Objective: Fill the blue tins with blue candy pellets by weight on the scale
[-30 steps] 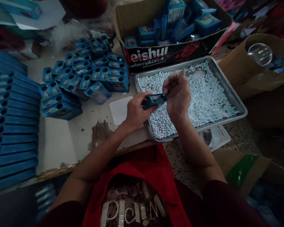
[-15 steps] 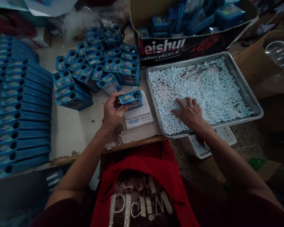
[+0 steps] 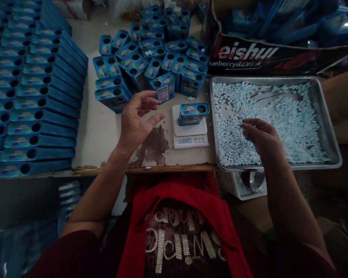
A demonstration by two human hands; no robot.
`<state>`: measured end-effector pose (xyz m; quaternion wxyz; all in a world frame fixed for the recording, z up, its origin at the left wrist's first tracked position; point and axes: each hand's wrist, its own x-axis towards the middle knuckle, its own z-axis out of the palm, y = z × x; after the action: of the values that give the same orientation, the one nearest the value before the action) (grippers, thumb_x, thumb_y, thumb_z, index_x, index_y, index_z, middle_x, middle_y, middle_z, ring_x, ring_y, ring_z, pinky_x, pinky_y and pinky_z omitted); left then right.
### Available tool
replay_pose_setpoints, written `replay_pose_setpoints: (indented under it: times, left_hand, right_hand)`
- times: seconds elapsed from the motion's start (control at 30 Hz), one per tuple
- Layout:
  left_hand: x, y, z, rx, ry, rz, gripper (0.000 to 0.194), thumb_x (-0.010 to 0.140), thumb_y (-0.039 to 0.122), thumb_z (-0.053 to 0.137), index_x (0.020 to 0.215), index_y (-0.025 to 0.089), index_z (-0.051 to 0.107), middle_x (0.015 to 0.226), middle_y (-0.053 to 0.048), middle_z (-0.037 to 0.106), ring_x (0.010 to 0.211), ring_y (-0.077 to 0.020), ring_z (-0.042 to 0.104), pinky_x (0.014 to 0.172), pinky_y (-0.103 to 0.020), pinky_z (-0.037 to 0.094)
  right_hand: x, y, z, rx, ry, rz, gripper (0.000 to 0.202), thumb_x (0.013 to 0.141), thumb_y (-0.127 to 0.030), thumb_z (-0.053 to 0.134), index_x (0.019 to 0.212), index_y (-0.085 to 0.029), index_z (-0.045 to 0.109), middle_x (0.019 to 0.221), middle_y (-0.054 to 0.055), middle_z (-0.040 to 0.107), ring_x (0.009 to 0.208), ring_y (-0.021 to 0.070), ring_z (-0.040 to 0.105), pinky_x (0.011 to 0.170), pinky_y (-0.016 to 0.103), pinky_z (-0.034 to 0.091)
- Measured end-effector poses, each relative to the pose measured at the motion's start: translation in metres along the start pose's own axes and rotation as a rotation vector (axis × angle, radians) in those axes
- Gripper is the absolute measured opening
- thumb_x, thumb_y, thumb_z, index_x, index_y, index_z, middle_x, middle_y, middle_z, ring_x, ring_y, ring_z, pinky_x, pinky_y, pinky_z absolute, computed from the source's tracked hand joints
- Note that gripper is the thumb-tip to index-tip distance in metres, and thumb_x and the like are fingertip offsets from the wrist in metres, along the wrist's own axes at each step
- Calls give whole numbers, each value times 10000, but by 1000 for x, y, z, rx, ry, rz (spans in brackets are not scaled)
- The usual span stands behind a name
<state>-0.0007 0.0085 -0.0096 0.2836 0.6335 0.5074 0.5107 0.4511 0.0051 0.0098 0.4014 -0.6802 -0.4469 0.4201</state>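
A blue candy box [image 3: 193,114] with a round hole in its top stands on a small white digital scale [image 3: 190,143], whose display shows digits too small to read surely. Left of the scale, my left hand [image 3: 139,116] hovers with fingers apart, holding nothing. Over the metal tray [image 3: 338,154] of small pale blue and white candies [image 3: 290,116], my right hand [image 3: 262,135] has its fingertips pinched together. Whatever lies between those fingertips is too small to make out. Behind the scale stand several more blue boxes [image 3: 164,90] with round holes in their tops.
Long rows of blue boxes [image 3: 43,127] fill the table's left side. A black printed carton [image 3: 249,58] holding more blue packs stands behind the tray. Below the tray is a white container [image 3: 234,185]. The table's worn wooden edge [image 3: 174,168] runs along the front.
My left hand has let go of the candy box, now standing on the scale, and drawn back left. My right hand has lifted off the candies, its spread fingers now pinched. The view has shifted.
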Motion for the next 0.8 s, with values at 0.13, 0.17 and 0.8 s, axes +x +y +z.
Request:
replay_pose_setpoints:
  times: [0.13, 0.17, 0.8]
  left_hand:
    - [6, 6, 3, -7, -54, 137, 616, 1024, 647, 991, 1472, 289, 765, 1356, -42, 854, 1149, -215, 827, 1116, -441, 713]
    - [7, 8, 3, 4, -64, 162, 591, 1037, 641, 984, 1462, 292, 770, 1361, -42, 851, 1151, -216, 827, 1119, -445, 713]
    - [1, 0, 35, 79, -141, 136, 828, 888, 393, 1112, 1595, 305, 690, 1484, -95, 819, 1341, -330, 814, 1156, -483, 699]
  right_hand:
    - [-6, -8, 8, -226, 70, -121, 342, 748, -487, 1016, 936, -229, 897, 618, -26, 636, 536, 117, 444, 494, 253, 295]
    - [-5, -9, 10, -162, 70, -99, 370, 757, -516, 1011, 952, -226, 889, 659, -12, 685, 533, 115, 465, 491, 253, 308]
    - [26, 0, 18, -432, -17, -319, 249, 910, -424, 881, 1071, -236, 910, 813, 37, 800, 740, 229, 719, 758, 376, 567]
